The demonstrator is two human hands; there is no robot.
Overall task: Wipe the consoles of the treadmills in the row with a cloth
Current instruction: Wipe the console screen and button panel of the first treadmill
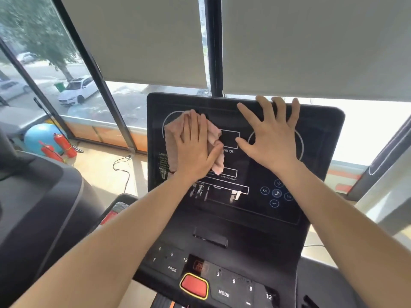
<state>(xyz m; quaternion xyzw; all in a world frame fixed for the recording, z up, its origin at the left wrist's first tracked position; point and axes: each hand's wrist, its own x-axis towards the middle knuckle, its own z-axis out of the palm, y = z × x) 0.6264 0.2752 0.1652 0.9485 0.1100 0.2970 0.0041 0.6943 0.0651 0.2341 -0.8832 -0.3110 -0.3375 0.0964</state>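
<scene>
A black treadmill console (315, 134) with a glossy display panel stands in front of me. A pink cloth (172, 135) lies on the panel's upper left part. My left hand (195, 145) lies flat on the cloth with straight fingers, pressing it against the screen. My right hand (272, 134) rests spread on the panel's upper middle, its fingertips reaching over the console's top edge. Below the display sits the button strip with a red stop button (194, 285).
Another treadmill's dark console (37, 196) stands close on the left. Behind it on the floor are a blue ball (40, 136), red fire extinguishers (64, 144) and a loose cable (121, 167). Windows with lowered blinds (142, 38) lie straight ahead.
</scene>
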